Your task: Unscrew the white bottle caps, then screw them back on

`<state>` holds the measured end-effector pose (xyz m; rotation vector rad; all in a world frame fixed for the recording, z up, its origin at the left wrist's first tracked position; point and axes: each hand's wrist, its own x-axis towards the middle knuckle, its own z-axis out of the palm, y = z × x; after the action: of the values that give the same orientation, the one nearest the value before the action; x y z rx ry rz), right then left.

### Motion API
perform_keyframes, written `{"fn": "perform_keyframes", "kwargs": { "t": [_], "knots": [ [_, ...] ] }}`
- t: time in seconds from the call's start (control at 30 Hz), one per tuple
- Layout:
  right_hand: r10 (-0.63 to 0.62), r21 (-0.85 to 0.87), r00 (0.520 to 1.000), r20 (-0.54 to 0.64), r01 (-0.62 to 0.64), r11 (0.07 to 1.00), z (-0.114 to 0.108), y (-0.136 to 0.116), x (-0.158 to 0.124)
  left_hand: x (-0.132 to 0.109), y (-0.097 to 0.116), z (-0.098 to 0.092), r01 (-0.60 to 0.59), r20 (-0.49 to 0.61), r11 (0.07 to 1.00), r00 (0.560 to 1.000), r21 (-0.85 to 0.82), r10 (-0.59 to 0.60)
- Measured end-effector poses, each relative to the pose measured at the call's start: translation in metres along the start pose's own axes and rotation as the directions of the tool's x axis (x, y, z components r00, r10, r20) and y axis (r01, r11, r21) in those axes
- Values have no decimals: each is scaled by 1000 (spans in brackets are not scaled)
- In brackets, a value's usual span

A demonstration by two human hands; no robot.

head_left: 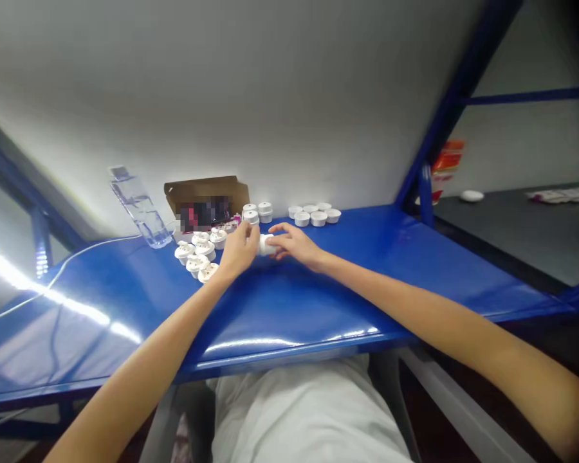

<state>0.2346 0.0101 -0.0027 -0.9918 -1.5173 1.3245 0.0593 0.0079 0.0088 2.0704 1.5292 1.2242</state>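
Between my two hands, above the blue table, is a small white cylindrical plastic part (265, 244). My left hand (240, 249) grips its left side, with the fingers partly hidden behind the back of the hand. On the right side, the curved fingers of my right hand (296, 247) close against the same part. Left of my left hand stand several white round pieces (203, 249) with uneven, detailed tops. Just behind it are several smooth white round pieces (265, 212), some with a small dark mark on top. Several open white cups (318, 218) form a group farther right.
A brown cardboard box (207, 188) with dark and pink contents stands against the wall. Left of it, a clear bottle (139, 209) holds liquid. A white cable (84, 247) crosses the blue table (289, 302). Blue frame posts (425, 193) rise at the sides.
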Motion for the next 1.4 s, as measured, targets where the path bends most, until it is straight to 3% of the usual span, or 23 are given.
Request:
{"fn": "perform_keyframes", "kwargs": {
  "t": [0.1,0.17,0.23,0.33,0.43,0.57,0.7,0.87,1.0,1.1,1.2,1.3,1.4],
  "knots": [
    [-156,-171,978,-136,132,976,-8,8,7,1,-5,2,-70,48,993,997,93,66],
    [-341,-374,925,-168,260,890,-16,14,11,2,-7,2,-129,97,979,989,156,115],
    [-485,-552,868,-112,352,756,-25,18,15,1,-8,3,-178,146,965,978,193,151],
    [-549,-684,835,-40,377,624,-35,21,17,-1,-9,4,-219,226,950,959,224,168],
    [-506,-797,862,-13,297,526,-39,18,15,-5,-10,7,-265,298,932,936,248,187],
    [-295,-925,955,32,140,353,-36,10,15,-10,-11,8,-339,372,894,902,293,220],
    [-159,-963,987,-1,42,267,-32,6,31,-14,-9,9,-385,408,866,880,318,242],
    [-133,-951,991,27,66,302,-21,-1,56,-16,-8,9,-395,426,855,874,337,235],
    [-127,-936,991,28,71,346,-19,-3,60,-17,-4,8,-395,442,845,870,360,219],
    [-189,-946,981,-52,13,324,-31,0,52,-17,1,5,-386,456,832,870,398,186],
    [-229,-968,965,-126,-69,242,-49,5,40,-17,8,-1,-379,455,796,878,472,148],
    [-154,-972,975,-158,-127,196,-64,6,33,-14,14,-12,-367,408,728,903,579,131],
    [-113,-963,978,-175,-146,228,-68,3,31,-8,14,-29,-292,302,660,948,693,102]
  ]
}}
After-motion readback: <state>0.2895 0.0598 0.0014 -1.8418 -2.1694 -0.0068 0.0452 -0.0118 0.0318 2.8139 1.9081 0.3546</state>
